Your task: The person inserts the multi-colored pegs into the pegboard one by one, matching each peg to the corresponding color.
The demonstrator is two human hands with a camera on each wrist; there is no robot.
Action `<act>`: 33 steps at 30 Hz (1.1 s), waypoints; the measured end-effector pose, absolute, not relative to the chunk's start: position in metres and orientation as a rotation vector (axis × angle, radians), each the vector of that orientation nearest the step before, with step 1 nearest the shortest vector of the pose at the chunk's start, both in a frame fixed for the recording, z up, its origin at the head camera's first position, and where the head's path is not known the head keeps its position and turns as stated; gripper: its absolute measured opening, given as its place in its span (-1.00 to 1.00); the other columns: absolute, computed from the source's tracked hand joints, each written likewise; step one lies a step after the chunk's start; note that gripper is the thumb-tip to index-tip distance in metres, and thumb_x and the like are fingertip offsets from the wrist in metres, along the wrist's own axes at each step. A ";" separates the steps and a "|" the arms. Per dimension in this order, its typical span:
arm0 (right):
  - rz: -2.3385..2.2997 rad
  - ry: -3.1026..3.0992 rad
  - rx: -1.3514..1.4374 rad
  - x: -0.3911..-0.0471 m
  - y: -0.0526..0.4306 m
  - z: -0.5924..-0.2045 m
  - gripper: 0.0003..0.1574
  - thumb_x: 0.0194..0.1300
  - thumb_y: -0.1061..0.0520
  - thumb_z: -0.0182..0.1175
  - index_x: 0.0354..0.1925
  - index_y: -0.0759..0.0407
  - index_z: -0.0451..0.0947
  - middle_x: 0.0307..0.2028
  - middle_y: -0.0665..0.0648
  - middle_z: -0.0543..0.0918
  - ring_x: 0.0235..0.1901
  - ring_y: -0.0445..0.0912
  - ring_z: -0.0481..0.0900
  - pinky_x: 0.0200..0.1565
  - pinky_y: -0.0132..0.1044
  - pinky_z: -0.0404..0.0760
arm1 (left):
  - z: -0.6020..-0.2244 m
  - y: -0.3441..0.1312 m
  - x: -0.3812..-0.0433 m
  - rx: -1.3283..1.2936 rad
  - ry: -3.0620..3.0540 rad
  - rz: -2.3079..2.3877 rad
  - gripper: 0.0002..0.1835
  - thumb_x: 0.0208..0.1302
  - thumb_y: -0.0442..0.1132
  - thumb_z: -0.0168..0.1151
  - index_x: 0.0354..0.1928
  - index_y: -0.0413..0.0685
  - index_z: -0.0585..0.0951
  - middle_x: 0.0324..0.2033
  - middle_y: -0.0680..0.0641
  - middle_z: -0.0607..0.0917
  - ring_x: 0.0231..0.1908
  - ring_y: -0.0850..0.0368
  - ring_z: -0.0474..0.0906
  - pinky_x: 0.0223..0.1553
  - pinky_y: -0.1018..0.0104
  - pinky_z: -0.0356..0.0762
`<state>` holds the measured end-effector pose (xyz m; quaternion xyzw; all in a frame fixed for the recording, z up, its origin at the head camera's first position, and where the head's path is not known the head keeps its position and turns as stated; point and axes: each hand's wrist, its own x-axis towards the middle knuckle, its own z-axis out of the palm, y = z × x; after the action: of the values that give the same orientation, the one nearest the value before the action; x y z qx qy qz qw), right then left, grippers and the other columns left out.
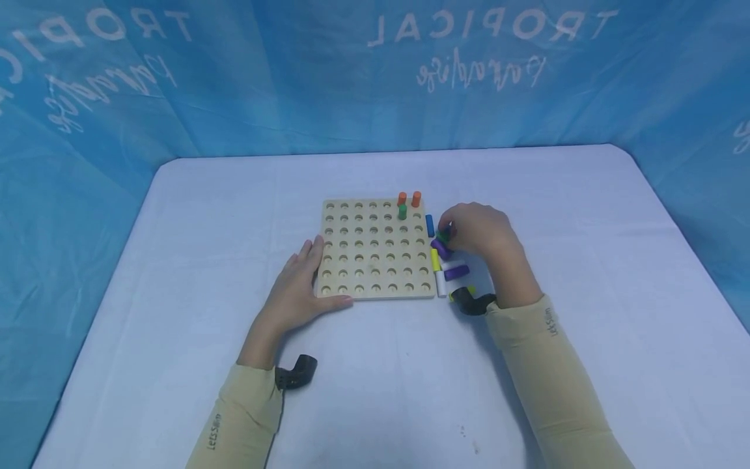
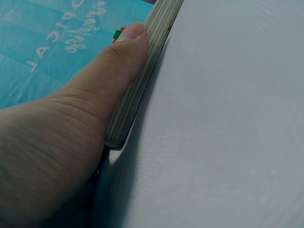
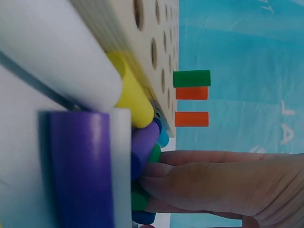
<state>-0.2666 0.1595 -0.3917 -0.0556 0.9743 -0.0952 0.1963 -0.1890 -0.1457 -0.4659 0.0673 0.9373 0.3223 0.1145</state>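
Observation:
A pale wooden pegboard (image 1: 367, 264) with rows of round holes lies flat on the table. Two orange pegs (image 1: 416, 200) and a green peg (image 1: 402, 212) stand in holes at its far right corner. My left hand (image 1: 293, 286) rests at the near left corner, fingers straight along the left side and thumb (image 2: 128, 47) against the front edge. Beside the board's right side, my right hand (image 1: 480, 228) pinches a loose green peg (image 3: 139, 197), partly covered by its fingers. A purple peg (image 3: 144, 145) lies right against those fingertips.
Along the board's right edge lie a blue peg (image 1: 430, 225), a yellow peg (image 1: 435, 260), a white peg (image 1: 441, 284) and another purple peg (image 1: 457, 272). One more yellow peg (image 1: 471, 289) is partly hidden by the right wrist camera (image 1: 471, 303). A white cloth (image 1: 375, 391) covers the table.

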 end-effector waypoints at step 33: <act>-0.141 2.783 -0.128 -0.264 0.151 -0.394 -0.56 0.22 0.18 0.34 0.09 0.07 0.68 -0.04 0.17 0.74 -0.15 0.10 0.59 -0.06 0.02 0.61 | -0.466 -0.145 -0.189 0.232 2.758 0.959 0.43 -0.15 0.35 0.51 0.59 0.03 -0.18 0.59 -0.14 -0.09 0.59 -0.11 -0.23 0.56 -0.16 -0.21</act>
<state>-0.2639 0.1508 -0.3939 -0.0453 0.9822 -0.0499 0.1753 -0.1892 -0.1454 -0.4660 0.0787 0.9362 0.3255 0.1061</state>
